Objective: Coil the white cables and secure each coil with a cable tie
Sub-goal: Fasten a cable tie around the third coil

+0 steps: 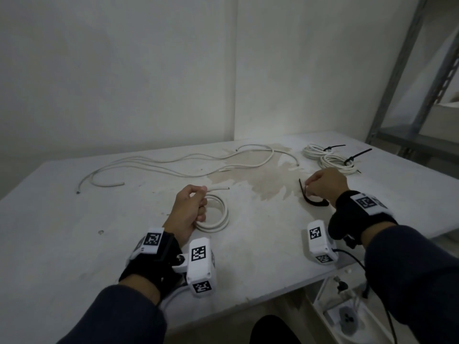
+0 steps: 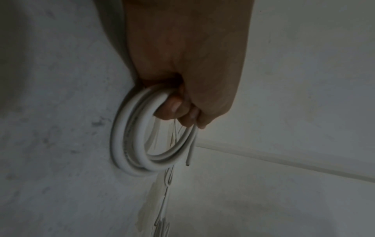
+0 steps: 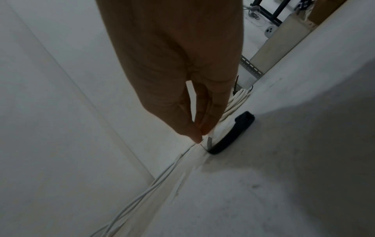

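Fetching a tie for the freshly wound coil

The round coil of thick white cable [image 1: 214, 214] sits at centre frame on the stained white table [image 1: 62, 239], the left hand [image 1: 188, 209] clenched around its near side; right of centre, the right hand [image 1: 325, 183] pinches a thin black plastic cable tie [image 1: 303, 192]. Best to keep the loops bunched and thread the tie beside the gripping fingers.

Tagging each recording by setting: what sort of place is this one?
Probably a plain workroom or storage room, not a home. A stained white table stands in a corner of bare white walls, and a grey slotted-metal shelving rack is at its right end.
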Demonstrator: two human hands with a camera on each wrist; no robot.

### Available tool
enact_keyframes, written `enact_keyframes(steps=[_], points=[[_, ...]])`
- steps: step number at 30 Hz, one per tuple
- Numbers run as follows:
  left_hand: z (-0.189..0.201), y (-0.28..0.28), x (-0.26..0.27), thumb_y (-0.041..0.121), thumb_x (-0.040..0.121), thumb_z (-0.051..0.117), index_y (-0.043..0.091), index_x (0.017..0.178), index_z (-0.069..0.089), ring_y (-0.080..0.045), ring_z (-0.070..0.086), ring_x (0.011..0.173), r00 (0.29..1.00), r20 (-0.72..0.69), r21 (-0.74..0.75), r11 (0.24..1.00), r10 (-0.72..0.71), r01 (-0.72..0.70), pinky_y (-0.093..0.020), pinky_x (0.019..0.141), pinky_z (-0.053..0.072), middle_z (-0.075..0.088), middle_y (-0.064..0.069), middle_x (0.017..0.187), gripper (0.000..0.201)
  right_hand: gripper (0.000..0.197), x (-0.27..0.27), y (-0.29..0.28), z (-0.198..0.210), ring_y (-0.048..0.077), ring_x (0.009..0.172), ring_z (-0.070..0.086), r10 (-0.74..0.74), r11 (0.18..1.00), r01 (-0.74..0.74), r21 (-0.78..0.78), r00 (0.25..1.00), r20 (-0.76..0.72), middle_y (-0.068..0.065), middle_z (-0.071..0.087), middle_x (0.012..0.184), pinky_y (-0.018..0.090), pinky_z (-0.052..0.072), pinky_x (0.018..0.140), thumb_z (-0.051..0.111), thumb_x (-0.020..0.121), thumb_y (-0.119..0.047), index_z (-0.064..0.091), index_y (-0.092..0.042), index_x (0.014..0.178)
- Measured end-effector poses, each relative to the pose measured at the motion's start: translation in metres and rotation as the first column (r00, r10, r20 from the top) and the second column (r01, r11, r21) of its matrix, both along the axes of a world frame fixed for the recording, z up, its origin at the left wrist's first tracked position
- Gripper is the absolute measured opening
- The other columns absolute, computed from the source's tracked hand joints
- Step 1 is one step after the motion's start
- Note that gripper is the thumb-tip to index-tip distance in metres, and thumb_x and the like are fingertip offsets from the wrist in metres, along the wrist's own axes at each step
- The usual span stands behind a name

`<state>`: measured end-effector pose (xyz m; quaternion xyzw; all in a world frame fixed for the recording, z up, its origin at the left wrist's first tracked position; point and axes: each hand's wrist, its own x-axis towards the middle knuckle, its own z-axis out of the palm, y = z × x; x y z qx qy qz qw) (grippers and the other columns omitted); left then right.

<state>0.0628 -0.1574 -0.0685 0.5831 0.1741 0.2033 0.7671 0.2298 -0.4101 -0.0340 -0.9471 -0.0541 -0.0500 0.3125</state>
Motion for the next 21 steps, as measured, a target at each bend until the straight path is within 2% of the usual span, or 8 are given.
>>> enact_keyframes(steps=[5,10,11,13,15,17,19,21], points=[[0.001,-0.001,-0.001,0.012,0.099,0.046,0.013,0.077,0.043,-0.003,0.023,0.032,1.0,-0.002,0.006,1.0,-0.012,0.012,-0.013,0.032,0.021,0.034,0.011,0.04,0.023,0.026,-0.001,-0.006,0.0,0.033,0.092,0.068,-0.054,0.997,0.058,0.051,0.995,-0.088,0.016,0.073,0.094,0.038,0.055,0.087,0.082,0.063,-0.004,0.075,0.001,0.088],[0.001,-0.001,-0.002,0.011,0.099,0.047,0.014,0.075,0.044,-0.003,0.023,0.033,1.0,-0.01,0.01,1.0,-0.009,0.009,-0.013,0.033,0.02,0.034,0.011,0.04,0.024,0.031,0.003,-0.006,-0.004,0.033,0.092,0.068,-0.078,0.997,0.08,0.015,0.992,-0.103,0.017,0.072,0.097,0.036,0.055,0.086,0.079,0.069,-0.012,0.072,0.002,0.095],[0.001,-0.001,-0.002,0.011,0.099,0.047,0.014,0.076,0.044,-0.003,0.022,0.033,1.0,-0.014,0.008,1.0,-0.007,0.007,-0.013,0.033,0.02,0.034,0.011,0.04,0.023,0.031,-0.001,-0.004,-0.002,0.034,0.09,0.068,-0.082,0.995,0.086,0.04,0.992,-0.099,0.017,0.071,0.095,0.036,0.055,0.083,0.078,0.069,-0.013,0.072,0.004,0.095],[0.001,-0.001,-0.002,0.01,0.099,0.047,0.013,0.076,0.045,-0.003,0.022,0.032,1.0,-0.023,-0.008,1.0,-0.005,0.005,-0.013,0.033,0.02,0.034,0.01,0.04,0.023,0.02,-0.006,0.001,0.002,0.032,0.071,0.063,-0.063,0.984,0.076,0.162,0.994,-0.084,0.015,0.068,0.077,0.032,0.052,0.065,0.074,0.071,-0.009,0.07,0.006,0.084],[0.002,0.0,-0.003,0.008,0.098,0.046,0.013,0.077,0.045,-0.003,0.022,0.032,1.0,-0.026,-0.038,0.999,-0.003,0.002,-0.013,0.032,0.02,0.033,0.007,0.043,0.022,0.009,-0.017,0.012,0.01,0.023,0.05,0.046,-0.001,0.936,0.036,0.349,0.995,-0.099,0.005,0.054,0.048,0.024,0.037,0.049,0.07,0.074,-0.002,0.065,0.001,0.067],[0.004,0.003,-0.005,0.006,0.098,0.045,0.013,0.077,0.045,-0.004,0.022,0.033,1.0,-0.028,-0.073,0.997,-0.003,0.001,-0.013,0.033,0.02,0.031,0.003,0.05,0.022,0.008,-0.031,0.029,0.018,0.016,0.043,0.034,0.107,0.856,-0.021,0.516,0.985,-0.138,-0.006,0.042,0.035,0.019,0.028,0.039,0.067,0.076,0.002,0.065,0.001,0.069],[0.005,0.009,-0.008,0.005,0.097,0.044,0.013,0.078,0.044,-0.004,0.021,0.033,1.0,-0.031,-0.088,0.996,-0.002,-0.001,-0.013,0.034,0.019,0.029,0.002,0.054,0.022,0.012,-0.051,0.052,0.027,0.011,0.043,0.033,0.269,0.765,-0.09,0.637,0.944,-0.19,-0.005,0.043,0.044,0.016,0.027,0.035,0.065,0.08,-0.001,0.068,0.005,0.09],[0.006,0.016,-0.014,0.004,0.097,0.043,0.013,0.078,0.045,-0.005,0.021,0.034,0.999,-0.04,-0.068,0.998,0.002,-0.005,-0.013,0.034,0.019,0.029,0.002,0.053,0.021,0.011,-0.073,0.076,0.034,0.009,0.048,0.038,0.447,0.66,-0.138,0.739,0.862,-0.238,-0.003,0.047,0.057,0.017,0.03,0.036,0.063,0.084,-0.005,0.068,-0.002,0.093]])
